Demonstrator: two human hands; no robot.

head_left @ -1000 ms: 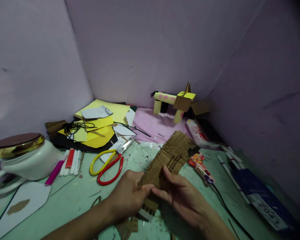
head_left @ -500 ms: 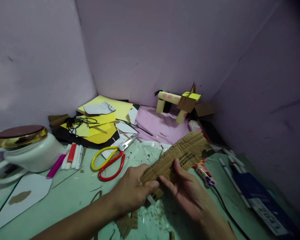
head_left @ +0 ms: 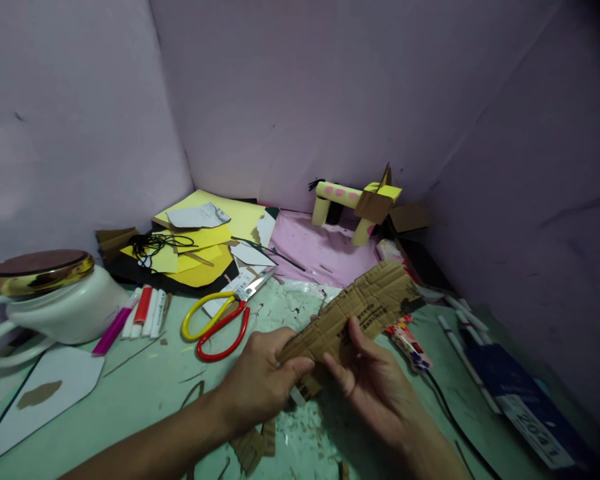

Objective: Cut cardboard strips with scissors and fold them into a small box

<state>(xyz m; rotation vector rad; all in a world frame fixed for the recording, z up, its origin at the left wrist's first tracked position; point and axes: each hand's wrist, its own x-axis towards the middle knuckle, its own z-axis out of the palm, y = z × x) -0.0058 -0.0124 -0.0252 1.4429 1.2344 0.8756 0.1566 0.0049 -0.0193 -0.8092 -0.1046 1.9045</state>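
Observation:
A creased strip of brown corrugated cardboard (head_left: 365, 303), with dark print on its face, is held tilted above the table. My left hand (head_left: 267, 373) grips its near left end, thumb on top. Lower along the middle, my right hand (head_left: 375, 380) pinches the strip with the thumb on its face and fingers beneath. The parts of the fingers behind the cardboard are hidden. Scissors (head_left: 230, 310) with one yellow and one red handle lie spread just beyond my left hand. Cardboard scraps (head_left: 253, 447) lie below the hands.
Yellow paper (head_left: 205, 265) and black string (head_left: 155, 247) lie at the back. A yellow cardboard-tube animal (head_left: 347, 195) stands on pink cloth (head_left: 300, 247). Markers (head_left: 143, 310) and a white pot (head_left: 75, 310) are left; a corded tool (head_left: 410, 350) and blue pouch (head_left: 515, 393) right.
The cardboard strip tilts slightly differently, its near end bent a little in the hands. Both hands keep their hold, shifting only slightly. Other things stay put.

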